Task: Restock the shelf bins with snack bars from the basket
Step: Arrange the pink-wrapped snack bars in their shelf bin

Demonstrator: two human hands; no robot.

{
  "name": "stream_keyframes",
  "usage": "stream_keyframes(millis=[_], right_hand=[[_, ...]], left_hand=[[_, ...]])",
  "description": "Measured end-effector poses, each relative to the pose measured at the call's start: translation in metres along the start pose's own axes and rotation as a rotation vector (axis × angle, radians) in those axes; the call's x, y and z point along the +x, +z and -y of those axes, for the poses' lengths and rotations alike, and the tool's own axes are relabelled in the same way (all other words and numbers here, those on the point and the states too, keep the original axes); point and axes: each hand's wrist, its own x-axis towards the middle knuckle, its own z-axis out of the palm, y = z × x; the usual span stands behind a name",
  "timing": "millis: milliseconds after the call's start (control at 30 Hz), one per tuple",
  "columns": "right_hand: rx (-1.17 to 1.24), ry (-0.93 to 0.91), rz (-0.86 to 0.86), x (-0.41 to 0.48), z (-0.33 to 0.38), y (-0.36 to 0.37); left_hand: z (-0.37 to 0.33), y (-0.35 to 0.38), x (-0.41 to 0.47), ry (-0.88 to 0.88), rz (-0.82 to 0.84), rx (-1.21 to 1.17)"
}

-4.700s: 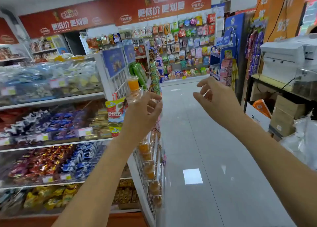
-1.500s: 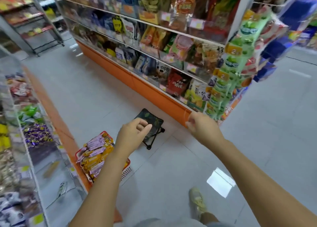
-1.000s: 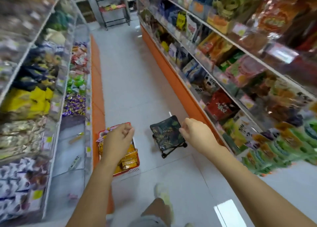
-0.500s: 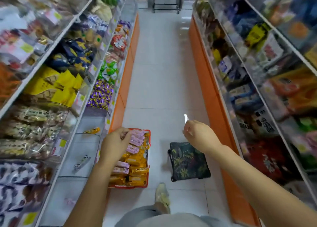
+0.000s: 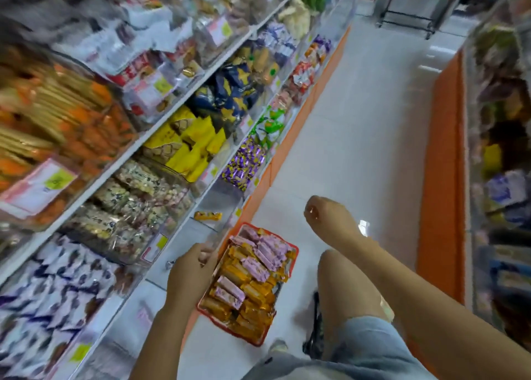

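A red basket (image 5: 293, 250) stands on the floor against the left shelf's orange base, piled with orange snack bars (image 5: 253, 316) and purple snack bars (image 5: 253, 264). My left hand (image 5: 192, 267) hovers at the basket's left edge, beside the clear front of a bottom shelf bin (image 5: 201, 236), fingers loosely curled and holding nothing. That bin is nearly bare, with one orange bar (image 5: 207, 215) lying in it. My right hand (image 5: 330, 219) hangs in the air right of the basket, loosely curled and holding nothing.
Left shelves carry clear bins of wrapped sweets, such as purple candies (image 5: 244, 164) and yellow packs (image 5: 189, 141). My bent knee (image 5: 344, 287) is right of the basket, over a dark folding stool (image 5: 313, 333). The orange base of the opposite shelf (image 5: 442, 178) borders the aisle.
I turned from the shelf end into the aisle and came down low beside the basket. Both hands dropped toward it, and the stool now lies under my leg.
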Motion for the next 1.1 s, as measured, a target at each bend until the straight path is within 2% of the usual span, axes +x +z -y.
stream_keyframes(millis=[200, 400, 667, 1000, 1100], right_hand=[[-0.037, -0.047, 0.197, 0.093, -0.012, 0.042], [-0.097, -0.253, 0.41, 0.207, -0.018, 0.085], [-0.27, -0.516, 0.676, 0.28, -0.019, 0.148], [-0.431, -0.656, 0.828, 0.276, -0.057, 0.317], [-0.46, -0.628, 0.874, 0.28, -0.082, 0.369]], left_hand=[[0.002, 0.017, 0.038, -0.154, -0.094, -0.027], [-0.003, 0.058, 0.081, -0.405, -0.287, -0.08], [0.024, 0.122, 0.122, -0.633, -0.261, -0.058], [0.154, 0.218, 0.146, -0.646, -0.186, -0.036], [0.193, 0.253, 0.157, -0.567, -0.161, -0.007]])
